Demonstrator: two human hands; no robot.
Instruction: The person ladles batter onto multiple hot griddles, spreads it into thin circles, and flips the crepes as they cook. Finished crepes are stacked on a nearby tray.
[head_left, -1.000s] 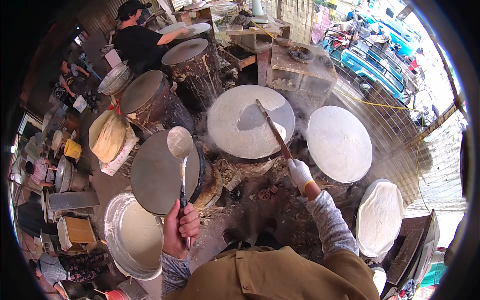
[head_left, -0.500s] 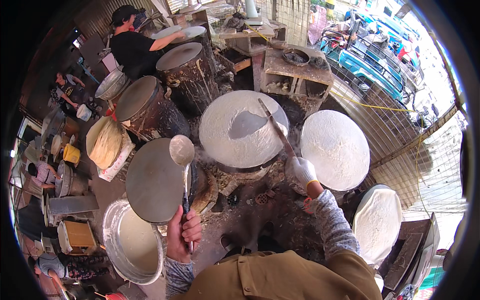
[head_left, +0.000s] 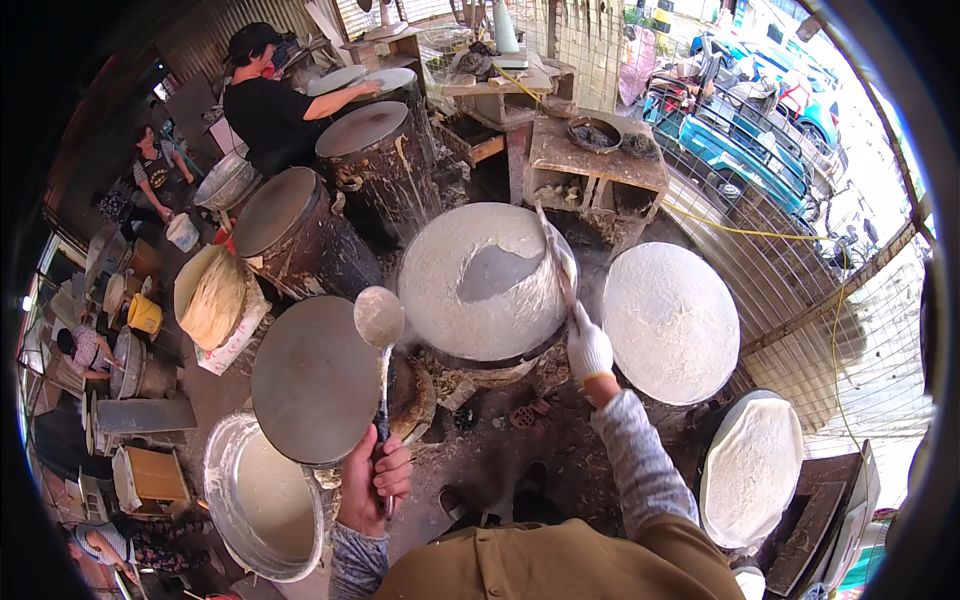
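Note:
My left hand (head_left: 374, 480) is wrapped round the handle of a ladle (head_left: 380, 316), whose batter-coated bowl points up and away from me. My right hand (head_left: 590, 348), in a white glove, grips a long flat spreader (head_left: 556, 258). The spreader lies along the right side of the middle round griddle, with pale batter clinging to its edge. A thick layer of white batter (head_left: 450, 295) covers that griddle around a thinner grey patch in its centre. Beneath the ladle, a bare dark griddle (head_left: 310, 385) stands at the left. A tub of liquid batter (head_left: 275, 500) sits at the lower left.
Two more griddles with white sheets (head_left: 670, 325) (head_left: 752, 470) stand at the right. Behind are drum stoves (head_left: 375, 165), a wooden stand (head_left: 600, 150) and a wire fence (head_left: 800, 250). A person in black (head_left: 265, 105) works at the back left. A basket of folded sheets (head_left: 215, 305) stands left.
My right hand has moved left, and the spreader now points more directly away from me. Batter has gathered along it and right of the thin patch. The ladle remains held up in my left hand.

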